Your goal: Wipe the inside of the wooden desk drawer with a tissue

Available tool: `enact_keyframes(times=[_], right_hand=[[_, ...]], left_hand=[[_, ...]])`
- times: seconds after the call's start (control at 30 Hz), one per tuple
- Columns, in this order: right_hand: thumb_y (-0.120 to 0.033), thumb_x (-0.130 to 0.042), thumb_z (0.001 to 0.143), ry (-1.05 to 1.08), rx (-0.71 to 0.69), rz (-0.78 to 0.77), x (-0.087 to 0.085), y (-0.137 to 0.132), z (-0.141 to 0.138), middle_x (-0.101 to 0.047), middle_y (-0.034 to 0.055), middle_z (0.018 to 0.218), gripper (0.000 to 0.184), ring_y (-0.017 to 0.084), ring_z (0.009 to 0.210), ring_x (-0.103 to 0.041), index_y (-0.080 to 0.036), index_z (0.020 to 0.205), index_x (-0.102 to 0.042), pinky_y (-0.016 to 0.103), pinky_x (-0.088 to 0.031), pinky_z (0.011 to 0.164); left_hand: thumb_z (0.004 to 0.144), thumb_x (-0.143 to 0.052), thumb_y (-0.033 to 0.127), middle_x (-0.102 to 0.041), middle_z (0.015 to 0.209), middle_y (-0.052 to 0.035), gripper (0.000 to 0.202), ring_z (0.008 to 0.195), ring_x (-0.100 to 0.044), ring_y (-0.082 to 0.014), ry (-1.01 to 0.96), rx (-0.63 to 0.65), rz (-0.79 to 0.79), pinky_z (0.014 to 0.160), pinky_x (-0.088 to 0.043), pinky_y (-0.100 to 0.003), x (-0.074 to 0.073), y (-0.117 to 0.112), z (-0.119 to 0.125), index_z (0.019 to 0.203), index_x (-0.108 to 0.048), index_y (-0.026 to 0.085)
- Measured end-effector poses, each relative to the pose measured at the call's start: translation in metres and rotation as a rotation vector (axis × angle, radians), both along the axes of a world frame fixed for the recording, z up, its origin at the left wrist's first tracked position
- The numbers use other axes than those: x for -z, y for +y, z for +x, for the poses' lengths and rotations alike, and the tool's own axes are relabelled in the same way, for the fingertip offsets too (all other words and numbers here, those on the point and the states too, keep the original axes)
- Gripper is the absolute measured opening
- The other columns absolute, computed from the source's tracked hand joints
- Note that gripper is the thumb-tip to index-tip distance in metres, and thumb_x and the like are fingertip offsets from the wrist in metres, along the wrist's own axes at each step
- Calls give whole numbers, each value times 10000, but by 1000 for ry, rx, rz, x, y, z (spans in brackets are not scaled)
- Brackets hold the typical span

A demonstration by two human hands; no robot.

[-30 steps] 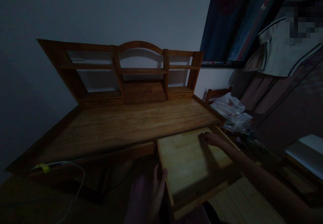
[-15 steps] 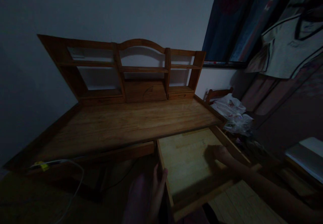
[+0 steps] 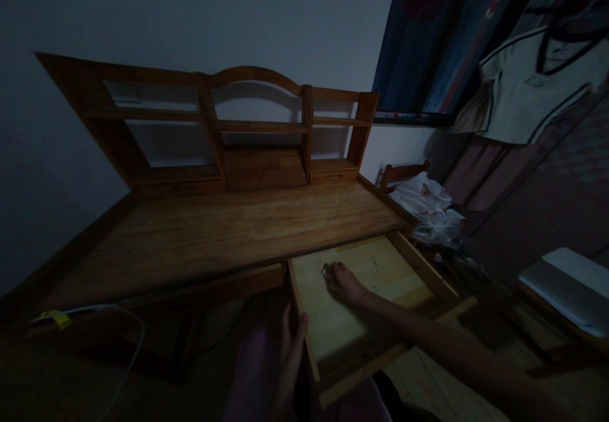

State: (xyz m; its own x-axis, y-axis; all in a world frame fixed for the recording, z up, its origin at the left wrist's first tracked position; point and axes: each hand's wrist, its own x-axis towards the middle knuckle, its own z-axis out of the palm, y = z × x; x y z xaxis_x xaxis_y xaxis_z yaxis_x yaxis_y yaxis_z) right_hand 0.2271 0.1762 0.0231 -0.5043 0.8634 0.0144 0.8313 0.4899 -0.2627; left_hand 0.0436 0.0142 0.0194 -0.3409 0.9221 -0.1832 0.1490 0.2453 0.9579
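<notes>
A pulled-out wooden drawer (image 3: 361,377) with a pale bottom extends from the front of the desk. My right hand (image 3: 346,285) reaches into it, fingers bunched and pressed down on the drawer bottom near the left wall. A small whitish, crumpled piece (image 3: 327,272), perhaps tissue or cloth, peeks out at the fingertips; most of it is hidden. Outside the drawer, my left hand (image 3: 292,346) steadies its left wall, with the thumb against the wood. Some of its fingers sit in shadow.
Behind the drawer is the wooden desktop (image 3: 238,219) with a shelf unit (image 3: 219,124). A white cable (image 3: 137,346) hangs at the left. Plastic bags (image 3: 421,197) lie on a chair at the right, near a stool (image 3: 566,295) and a hanging shirt (image 3: 528,92).
My right hand has swept left across the drawer bottom, from near the right wall toward the left wall. My left hand stays at the drawer's side. The view has shifted slightly.
</notes>
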Motion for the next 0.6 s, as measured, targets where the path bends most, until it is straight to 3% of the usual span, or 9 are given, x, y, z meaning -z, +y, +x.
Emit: enact_keyframes(times=[0.13, 0.23, 0.47, 0.6], right_hand=[[-67, -540, 800, 83, -147, -32, 2, -11, -29, -658, 112, 1184, 445, 196, 1093, -617, -147, 1237, -560, 264, -476, 909], [-80, -566, 766, 97, -233, -61, 2, -29, -34, -678, 78, 1123, 364, 195, 1003, -651, -178, 1114, -607, 257, -485, 827], [-141, -590, 770, 18, -439, -141, -3, -69, -9, -691, 72, 1059, 218, 195, 934, -651, -190, 974, -650, 258, -450, 760], [-169, -605, 756, -73, -425, -192, -14, -72, 13, -704, 60, 1041, 234, 190, 887, -649, -204, 976, -678, 253, -424, 695]], left_hand=[[888, -544, 596, -633, 1428, -87, 676, 1355, -551, -307, 7, 28, 18, 1102, -455, -394, -13, -7, -8, 1479, -442, 285], [854, -591, 596, -589, 1480, -95, 665, 1410, -488, -328, 86, 36, 42, 1156, -395, -406, -17, -8, -9, 1431, -519, 271], [859, -585, 566, -651, 1403, -109, 550, 1329, -565, -326, 67, -38, 44, 1074, -456, -365, -18, -2, 1, 1306, -638, 250], [792, -659, 587, -686, 1348, -110, 519, 1285, -588, -352, 49, -13, 85, 1055, -467, -413, -20, -7, -10, 1205, -698, 276]])
